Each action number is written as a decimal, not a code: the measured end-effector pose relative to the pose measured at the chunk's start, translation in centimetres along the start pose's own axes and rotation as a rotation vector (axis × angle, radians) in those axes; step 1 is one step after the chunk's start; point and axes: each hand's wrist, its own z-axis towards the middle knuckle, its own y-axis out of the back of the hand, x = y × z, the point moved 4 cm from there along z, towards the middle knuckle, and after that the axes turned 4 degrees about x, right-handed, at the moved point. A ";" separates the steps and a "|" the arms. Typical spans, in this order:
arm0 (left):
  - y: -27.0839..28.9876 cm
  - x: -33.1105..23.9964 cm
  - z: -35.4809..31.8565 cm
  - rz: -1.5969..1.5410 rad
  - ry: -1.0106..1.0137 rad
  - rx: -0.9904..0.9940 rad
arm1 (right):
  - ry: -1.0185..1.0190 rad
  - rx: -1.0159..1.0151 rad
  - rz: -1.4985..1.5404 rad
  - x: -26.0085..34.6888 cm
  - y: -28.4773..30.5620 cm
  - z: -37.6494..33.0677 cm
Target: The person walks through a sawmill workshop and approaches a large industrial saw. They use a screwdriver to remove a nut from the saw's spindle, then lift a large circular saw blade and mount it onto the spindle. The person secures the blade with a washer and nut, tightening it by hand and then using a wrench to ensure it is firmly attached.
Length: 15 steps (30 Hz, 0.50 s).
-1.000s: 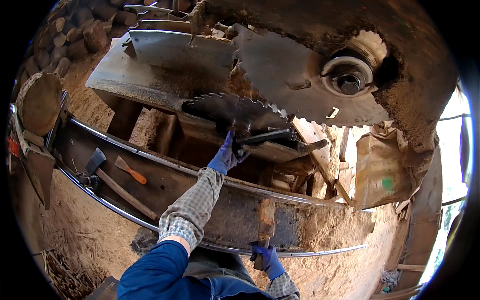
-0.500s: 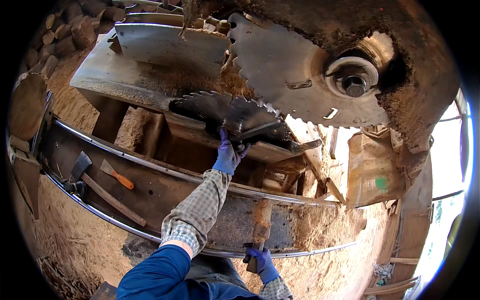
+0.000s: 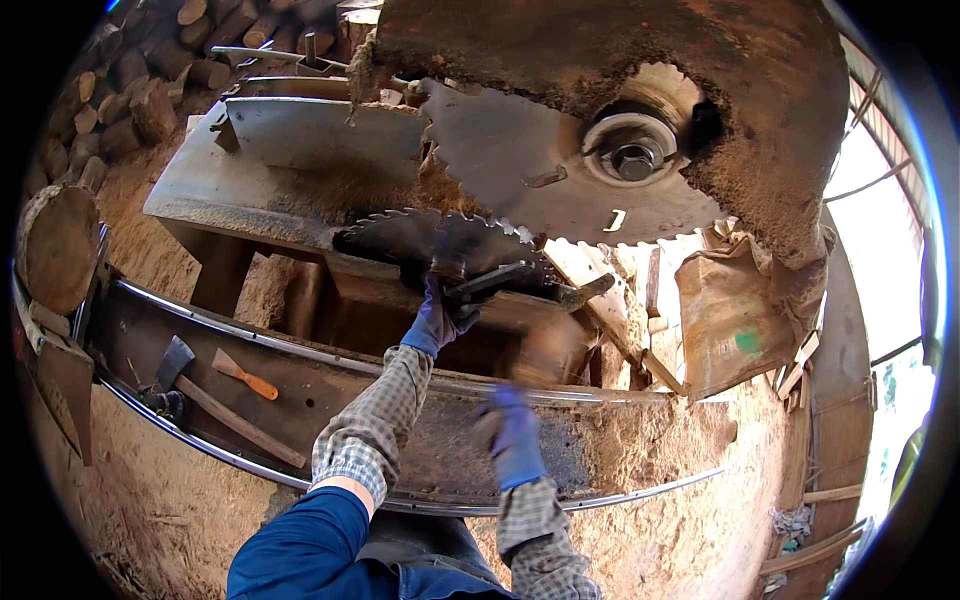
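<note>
My left hand (image 3: 437, 320), in a purple-blue glove, reaches to the hub of the lower toothed saw blade (image 3: 480, 243). Its fingers close about the near end of a dark metal wrench (image 3: 495, 280) that slants up to the right from the hub; the wrench's jaw is hidden. In my right hand (image 3: 513, 440), gloved alike, is a mallet (image 3: 550, 350) with a thick brown head, raised over the metal trough and smeared by motion. The mallet head is right of the wrench and apart from it. A larger saw blade (image 3: 510, 150) stands above the lower one.
An axe (image 3: 235, 420) and an orange-handled scraper (image 3: 248, 376) lie in the trough (image 3: 430, 455) at left. Sawdust-caked guarding (image 3: 760, 110) surrounds the big blade. A brown flap (image 3: 740, 320) hangs at right. Logs (image 3: 150, 105) are heaped at the far left.
My right hand has swung the mallet upward from the trough's near rail toward the wrench. My left hand stays at the hub. The whole view has shifted a little.
</note>
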 end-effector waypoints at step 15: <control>0.4 1.6 -0.4 -0.389 0.017 0.000 | -0.287 0.069 -0.588 -7.3 11.0 -9.7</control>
